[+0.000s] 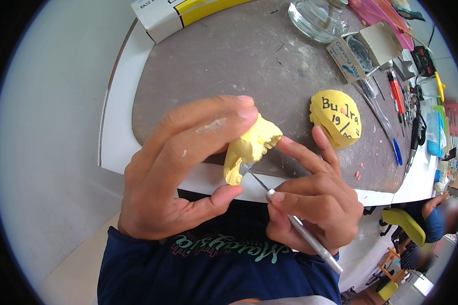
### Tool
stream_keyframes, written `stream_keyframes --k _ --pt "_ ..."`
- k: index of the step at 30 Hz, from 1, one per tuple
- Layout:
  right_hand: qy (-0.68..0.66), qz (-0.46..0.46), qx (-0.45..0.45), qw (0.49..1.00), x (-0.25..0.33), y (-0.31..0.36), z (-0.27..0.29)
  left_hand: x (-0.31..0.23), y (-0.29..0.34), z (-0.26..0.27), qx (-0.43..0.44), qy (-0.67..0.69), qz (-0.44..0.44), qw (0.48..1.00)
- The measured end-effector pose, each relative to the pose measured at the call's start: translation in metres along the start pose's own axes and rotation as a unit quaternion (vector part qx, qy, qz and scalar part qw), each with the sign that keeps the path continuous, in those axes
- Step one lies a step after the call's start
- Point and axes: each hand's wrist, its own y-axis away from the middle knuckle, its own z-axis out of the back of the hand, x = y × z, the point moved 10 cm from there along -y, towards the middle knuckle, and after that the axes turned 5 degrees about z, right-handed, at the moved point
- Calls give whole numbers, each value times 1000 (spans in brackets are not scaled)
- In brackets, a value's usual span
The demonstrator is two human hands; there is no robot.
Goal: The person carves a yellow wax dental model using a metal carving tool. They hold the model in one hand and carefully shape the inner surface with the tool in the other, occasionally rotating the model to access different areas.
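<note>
My left hand (173, 162) holds a yellow plaster dental cast (255, 141) between the thumb below and the fingers above, just over the table's near edge. In my right hand (320, 203) is a slim metal carver (310, 239), gripped like a pen. Its thin blade meets the lower part of the cast; the exact contact is hard to make out. The right index fingertip rests close to the cast's right edge. Beyond that hand, a second yellow cast (341, 119) with dark handwriting lies base up on the grey work mat (213, 61).
At the far side stand a white and yellow box (178, 18) and a glass burner (318, 20). An open small carton (364, 53), a toothbrush (381, 114), red-handled tools (397, 94) and cables crowd the right. Two people (432, 223) sit farther right.
</note>
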Motion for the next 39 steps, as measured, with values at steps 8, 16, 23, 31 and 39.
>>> stream_keyframes --k 8,16,23,31,39 --pt "100 -16 -73 992 11 16 15 -2 0 9 -3 -88 -27 996" --pt "252 76 37 964 29 13 -18 13 5 20 -78 -20 78 994" --pt "2 -6 -43 999 23 22 19 12 6 16 -77 15 55 995" --pt "-115 -63 -62 990 -5 0 12 -6 1 2 0 -27 -29 999" --pt "-119 -80 2 990 -12 -2 -7 -2 0 4 19 17 -27 999"
